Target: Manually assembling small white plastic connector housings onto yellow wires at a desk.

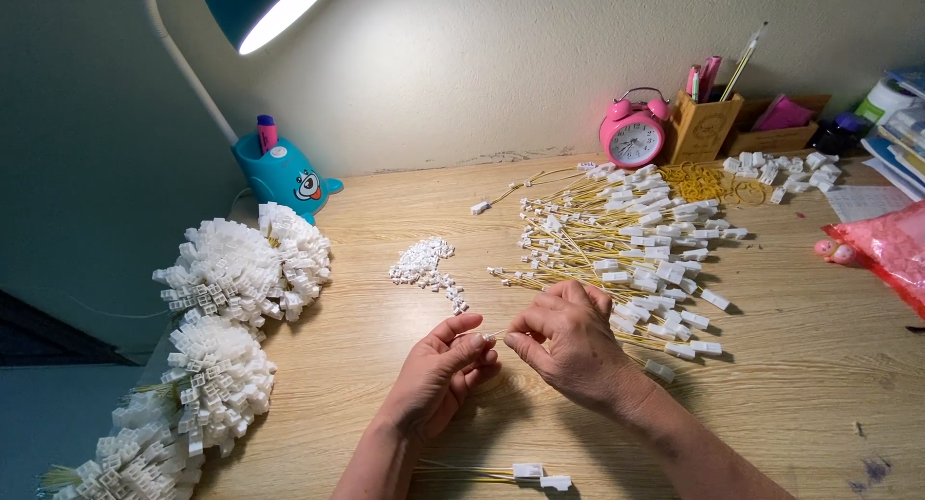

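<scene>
**Yellow wires and white clips, a good share bundled**

Yellow wire (487, 335), thin and short, runs between the two hands at the middle of the wooden surface (809, 365). The left hand (436, 377) pinches one end between thumb and fingertips; the right hand (568, 344) pinches the other, fingers curled shut.

Three fat finished bundles (231, 336) bristling with white clips lie at the left edge. A loose heap of clipped wires (626, 245) waits just beyond the right hand, a small pile of tiny white pieces (424, 267) beyond the left. Two done wires (501, 475) lie near the wrists. I'd judge plenty remains.
</scene>
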